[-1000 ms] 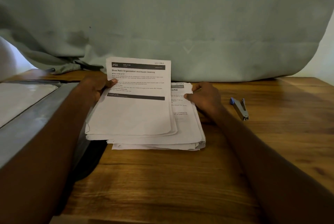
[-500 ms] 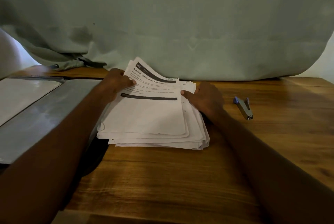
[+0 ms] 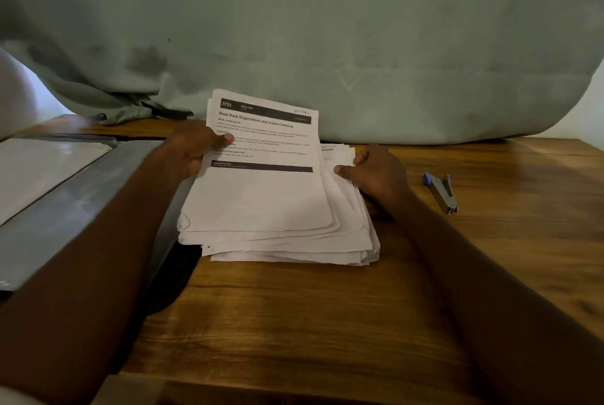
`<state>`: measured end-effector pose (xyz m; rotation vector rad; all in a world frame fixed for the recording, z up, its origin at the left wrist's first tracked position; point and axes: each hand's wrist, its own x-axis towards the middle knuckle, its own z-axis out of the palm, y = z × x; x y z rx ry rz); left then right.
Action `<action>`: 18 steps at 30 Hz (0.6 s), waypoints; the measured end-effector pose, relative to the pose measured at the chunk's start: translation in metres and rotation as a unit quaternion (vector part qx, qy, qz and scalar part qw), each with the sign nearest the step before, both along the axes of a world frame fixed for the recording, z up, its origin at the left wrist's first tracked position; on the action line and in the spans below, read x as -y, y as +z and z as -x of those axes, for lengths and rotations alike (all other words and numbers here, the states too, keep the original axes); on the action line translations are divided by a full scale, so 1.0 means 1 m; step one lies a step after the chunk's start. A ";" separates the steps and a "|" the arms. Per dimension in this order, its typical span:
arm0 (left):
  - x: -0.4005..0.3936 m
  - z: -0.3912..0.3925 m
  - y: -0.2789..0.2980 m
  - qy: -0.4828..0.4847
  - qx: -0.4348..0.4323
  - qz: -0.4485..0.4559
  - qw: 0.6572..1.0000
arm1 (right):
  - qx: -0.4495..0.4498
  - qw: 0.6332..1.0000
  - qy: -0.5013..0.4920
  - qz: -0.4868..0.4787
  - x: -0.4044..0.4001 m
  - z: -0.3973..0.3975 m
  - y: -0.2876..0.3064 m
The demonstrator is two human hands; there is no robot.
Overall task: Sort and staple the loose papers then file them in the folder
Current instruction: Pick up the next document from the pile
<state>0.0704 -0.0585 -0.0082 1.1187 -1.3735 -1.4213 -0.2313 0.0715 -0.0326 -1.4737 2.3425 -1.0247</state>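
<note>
Left hand: the left hand (image 3: 192, 151) gripped the left edge of the top sheets (image 3: 261, 156), thumb laid across the printed face and fingers curled underneath, out of sight.
Top sheets: a few pages were lifted at their far end and tilted up toward the camera; the uppermost one bore a dark header bar reading 2723 and the title "Shoe Rack Organization and Insole Cleaning", with a second dark bar lower down.
Right hand: the right hand (image 3: 376, 172) rested on the right side of the paper stack (image 3: 294, 238), thumb pointing left and touching the lower pages; whether its fingers curled round the stack's right edge could not be told.
Paper stack: the loose white papers lay unevenly fanned on the desk (image 3: 327, 323), in the middle of its far half, their near edges staggered and the far edge close to the cloth.
Folder: a grey folder (image 3: 75, 195) lay open at the desk's left edge, a glossy plastic sleeve (image 3: 42, 169) on its far-left leaf; the stack's left edge overlapped the folder's right side.
Stapler: a small grey stapler (image 3: 441, 190) with a blue end lay toward the desk's right edge, well apart from the stack, just right of the right hand.
Backdrop: a pale green cloth (image 3: 327, 29) hung along the desk's far edge.
</note>
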 end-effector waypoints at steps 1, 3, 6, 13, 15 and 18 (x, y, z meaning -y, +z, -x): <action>0.000 0.002 0.000 -0.005 -0.009 -0.002 1.000 | -0.008 1.000 -0.003 -0.003 0.000 0.000 0.000; -0.004 0.007 -0.001 0.008 -0.007 0.004 1.000 | -0.024 1.000 -0.006 -0.010 0.000 -0.001 0.001; -0.011 0.019 -0.003 0.026 0.026 0.026 0.999 | -0.064 0.998 -0.011 -0.018 0.000 -0.005 -0.002; -0.017 0.044 -0.002 0.059 0.134 0.095 0.985 | -0.087 0.996 -0.013 -0.003 0.000 -0.009 -0.004; -0.014 0.042 -0.007 0.053 0.166 0.121 0.977 | -0.076 0.997 -0.003 0.001 0.001 -0.007 -0.003; -0.012 0.040 -0.013 0.035 0.197 0.138 0.970 | -0.018 0.999 0.042 -0.010 -0.003 -0.001 0.002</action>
